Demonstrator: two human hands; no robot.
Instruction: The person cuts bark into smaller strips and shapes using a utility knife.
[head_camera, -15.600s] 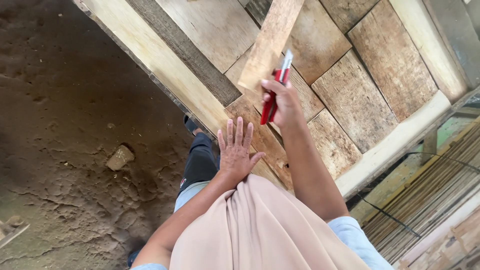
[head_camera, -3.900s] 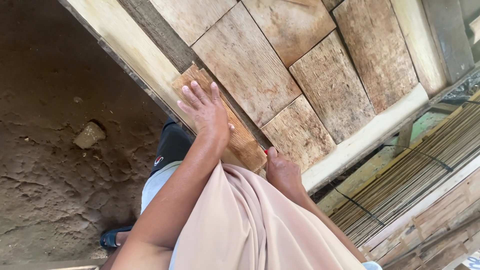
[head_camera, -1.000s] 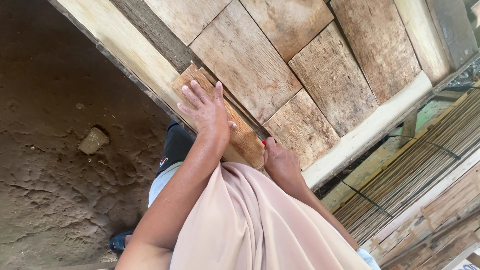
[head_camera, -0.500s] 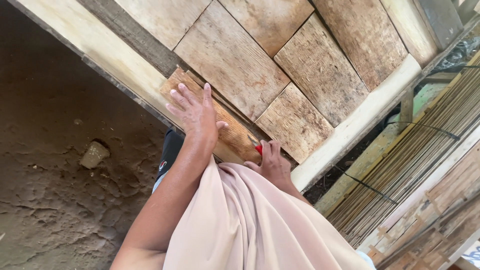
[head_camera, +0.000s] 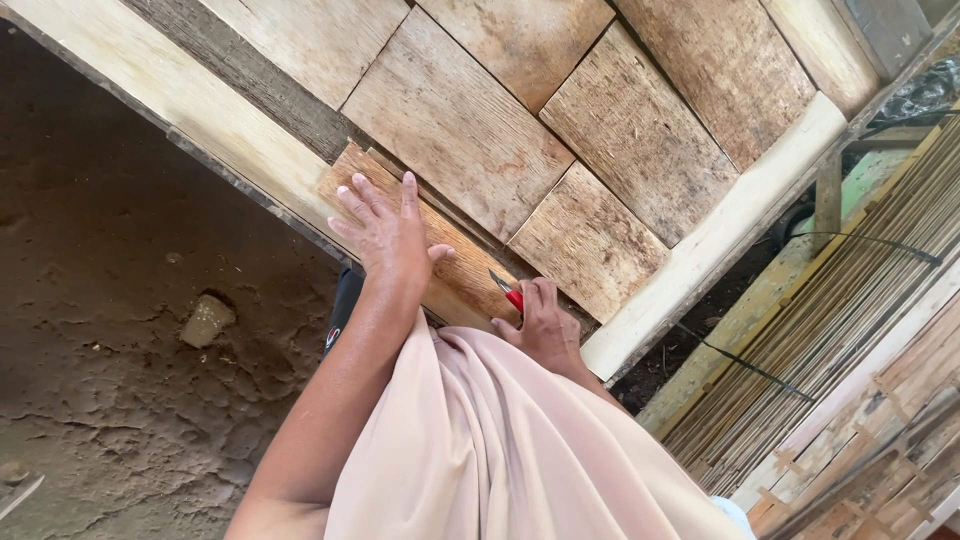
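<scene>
Down at the near edge of the wooden surface (head_camera: 640, 170), the left hand (head_camera: 392, 238) is lying open and flat, fingers spread, pressing on a small reddish-brown wood piece (head_camera: 455, 265) that is resting at a slant against the pale front rail (head_camera: 180, 95); the palm is covering the middle of the piece, while the fingertips are reaching toward its far corner. Just beside it, the right hand (head_camera: 545, 325) is curling closed around a red-handled tool (head_camera: 507, 293) — only a short red stretch and a grey tip are showing above the knuckles, so I cannot tell what kind of tool it is; the tip is pointing at the near end of the wood piece, touching or almost touching it.

Behind the hands, broad weathered boards (head_camera: 455, 120) are lying side by side on the surface, with a second pale rail (head_camera: 715, 235) running along the right side; a beige garment (head_camera: 510, 450) is filling the lower middle of the view. To the left, the dirt floor (head_camera: 110, 400) is showing cracks and a small stone (head_camera: 207, 320); to the right, bundles of thin bamboo slats (head_camera: 850, 330) are lying stacked — well apart from the hands.
</scene>
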